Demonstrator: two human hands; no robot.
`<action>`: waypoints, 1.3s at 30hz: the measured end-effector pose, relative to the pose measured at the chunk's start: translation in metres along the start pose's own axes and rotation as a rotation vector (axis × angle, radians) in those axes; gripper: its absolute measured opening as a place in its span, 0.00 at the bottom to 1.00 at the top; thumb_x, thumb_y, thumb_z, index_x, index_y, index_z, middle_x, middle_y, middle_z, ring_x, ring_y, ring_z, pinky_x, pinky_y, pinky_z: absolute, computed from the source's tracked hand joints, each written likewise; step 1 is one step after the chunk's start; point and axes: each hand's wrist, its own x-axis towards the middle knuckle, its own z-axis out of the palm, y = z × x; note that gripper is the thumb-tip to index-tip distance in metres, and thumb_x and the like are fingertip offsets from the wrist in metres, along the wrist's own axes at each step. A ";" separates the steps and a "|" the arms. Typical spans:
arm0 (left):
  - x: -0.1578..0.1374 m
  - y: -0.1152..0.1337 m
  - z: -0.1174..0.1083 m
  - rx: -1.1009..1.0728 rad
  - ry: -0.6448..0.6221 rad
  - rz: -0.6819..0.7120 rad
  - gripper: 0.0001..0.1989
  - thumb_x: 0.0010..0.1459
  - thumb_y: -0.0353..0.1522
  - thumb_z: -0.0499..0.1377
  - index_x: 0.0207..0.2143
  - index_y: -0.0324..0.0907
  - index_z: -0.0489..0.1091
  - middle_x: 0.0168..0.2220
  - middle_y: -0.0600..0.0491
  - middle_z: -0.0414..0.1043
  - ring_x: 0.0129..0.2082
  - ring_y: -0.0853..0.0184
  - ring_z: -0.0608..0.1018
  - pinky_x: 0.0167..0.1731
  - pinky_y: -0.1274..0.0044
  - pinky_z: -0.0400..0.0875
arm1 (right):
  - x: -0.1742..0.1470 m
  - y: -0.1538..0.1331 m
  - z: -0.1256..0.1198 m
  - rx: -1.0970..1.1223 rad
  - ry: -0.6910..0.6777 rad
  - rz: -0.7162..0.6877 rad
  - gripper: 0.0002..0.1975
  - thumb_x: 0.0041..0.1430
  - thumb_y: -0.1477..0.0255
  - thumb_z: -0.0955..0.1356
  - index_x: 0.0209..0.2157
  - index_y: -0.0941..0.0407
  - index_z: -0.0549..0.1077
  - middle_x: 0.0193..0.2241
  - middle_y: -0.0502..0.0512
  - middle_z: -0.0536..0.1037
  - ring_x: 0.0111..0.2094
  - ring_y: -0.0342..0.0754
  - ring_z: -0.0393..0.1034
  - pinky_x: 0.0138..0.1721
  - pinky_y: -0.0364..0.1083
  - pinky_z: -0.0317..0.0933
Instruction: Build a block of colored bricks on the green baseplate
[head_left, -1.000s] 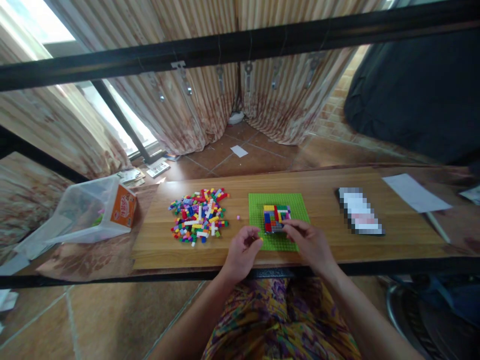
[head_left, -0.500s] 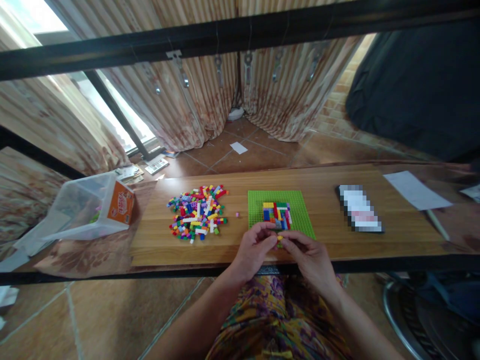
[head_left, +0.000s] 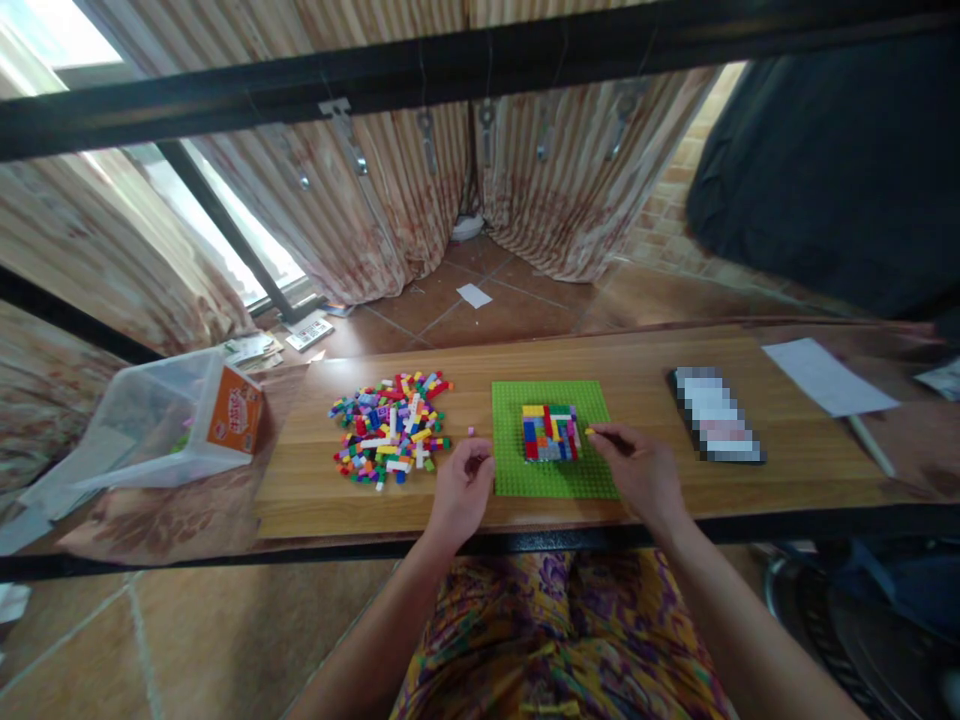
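Observation:
My right hand (head_left: 646,475) pinches a small yellow toy brick (head_left: 590,431) between thumb and fingertips, just off the right side of a built block of coloured bricks (head_left: 551,433). That block sits on a green studded baseplate (head_left: 506,480). My left hand (head_left: 461,490) is at the plate's left edge with its fingers curled in. Whether anything is inside those fingers is hidden. A single pink brick (head_left: 471,431) lies on the table just beyond them. Farther left spreads a loose pile of mixed bricks (head_left: 390,430).
A clear plastic bin with an orange label (head_left: 234,410) lies at the left end of the wooden table (head_left: 300,500). To the right are a phone (head_left: 716,415), a white paper sheet (head_left: 825,377) and a pen-like stick (head_left: 870,446). A black bar (head_left: 450,68) crosses above the far side.
My hands have parted from in front of the block: the left moved left to the plate's edge, the right moved right and up with the yellow brick. The block is now uncovered.

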 end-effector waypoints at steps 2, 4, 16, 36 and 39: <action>-0.003 -0.002 0.001 0.053 -0.032 0.024 0.04 0.58 0.30 0.57 0.36 0.41 0.71 0.32 0.53 0.73 0.33 0.69 0.75 0.36 0.78 0.69 | 0.006 0.000 0.000 -0.074 -0.011 -0.046 0.15 0.53 0.59 0.69 0.34 0.55 0.81 0.35 0.58 0.83 0.36 0.52 0.76 0.41 0.51 0.67; -0.005 -0.003 0.002 0.082 -0.048 0.035 0.04 0.60 0.30 0.57 0.37 0.41 0.71 0.34 0.52 0.74 0.34 0.68 0.76 0.36 0.78 0.70 | 0.009 0.000 0.002 -0.126 -0.027 -0.072 0.15 0.54 0.60 0.67 0.34 0.55 0.81 0.35 0.58 0.83 0.36 0.52 0.76 0.40 0.51 0.67; -0.007 0.001 0.001 0.084 -0.067 0.036 0.05 0.61 0.31 0.58 0.38 0.41 0.73 0.35 0.50 0.76 0.36 0.66 0.77 0.39 0.76 0.72 | 0.021 0.002 0.014 -0.209 -0.056 -0.129 0.16 0.57 0.60 0.66 0.36 0.54 0.81 0.37 0.58 0.83 0.37 0.53 0.76 0.42 0.51 0.66; -0.007 0.005 0.001 0.095 -0.059 0.059 0.05 0.60 0.30 0.58 0.37 0.41 0.72 0.34 0.51 0.76 0.34 0.67 0.77 0.39 0.76 0.71 | 0.026 0.002 0.017 -0.062 -0.019 0.030 0.18 0.51 0.58 0.69 0.33 0.57 0.82 0.28 0.57 0.82 0.29 0.49 0.74 0.35 0.48 0.65; -0.007 0.004 0.000 0.099 -0.054 0.065 0.05 0.60 0.30 0.58 0.37 0.41 0.72 0.34 0.51 0.76 0.34 0.67 0.77 0.39 0.76 0.72 | 0.026 0.004 0.017 -0.059 -0.024 0.045 0.18 0.52 0.57 0.69 0.33 0.57 0.81 0.30 0.57 0.82 0.30 0.50 0.74 0.35 0.48 0.66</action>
